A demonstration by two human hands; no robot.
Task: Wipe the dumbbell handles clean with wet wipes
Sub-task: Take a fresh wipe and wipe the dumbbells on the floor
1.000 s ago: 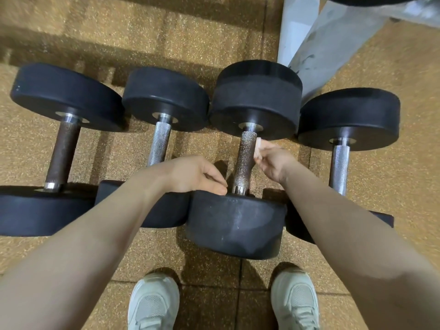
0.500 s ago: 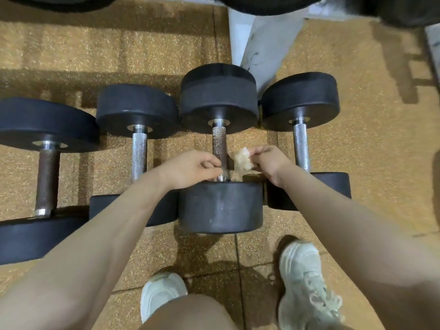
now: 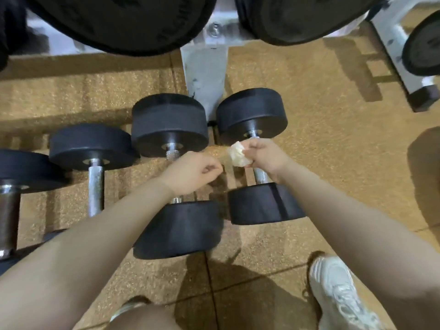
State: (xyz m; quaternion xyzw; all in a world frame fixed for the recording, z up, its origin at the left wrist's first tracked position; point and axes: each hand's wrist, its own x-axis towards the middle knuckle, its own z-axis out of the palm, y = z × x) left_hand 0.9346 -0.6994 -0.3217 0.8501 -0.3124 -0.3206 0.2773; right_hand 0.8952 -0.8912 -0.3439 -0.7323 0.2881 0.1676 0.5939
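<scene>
A: What's nearest?
B: A shoe on the floor, lower right, and a knee at the bottom edge.

A: The hands?
B: The left hand is curled into a loose fist over the third dumbbell, covering most of its handle. Whether it grips the bar, I cannot tell.

A: And the right hand?
B: The right hand has its fingers closed round a crumpled wipe, over the handle of the fourth dumbbell.

A: The other weights?
B: The second dumbbell and first dumbbell lie to the left, untouched.

A: Farther back?
B: A grey rack post, with big black plates above it.
</scene>
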